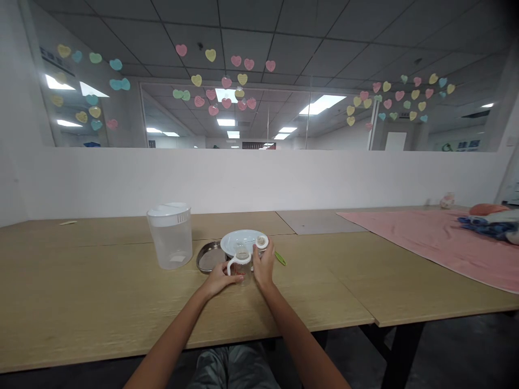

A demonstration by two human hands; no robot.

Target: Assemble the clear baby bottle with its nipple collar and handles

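My left hand (219, 280) is closed around the lower part of a clear bottle (242, 270) near the table's front middle. This bottle has a white collar with a curved handle, a clear domed top and small red marks low on its side. My right hand (265, 263) grips a second clear bottle with a white ring (262, 241) round its top; the fingers cover most of its body. The two bottles are side by side. Behind them lies a white plate (233, 239), partly hidden. A round metal tray (208, 258) rests left of the plate.
A tall translucent plastic pitcher (170, 237) with a white lid stands at the left. A green-handled utensil (280, 259) lies right of my right hand. Pink cloth (430, 229) covers the table's right end, with bundled fabric (492, 220) on it. A white wall (227, 181) rises behind.
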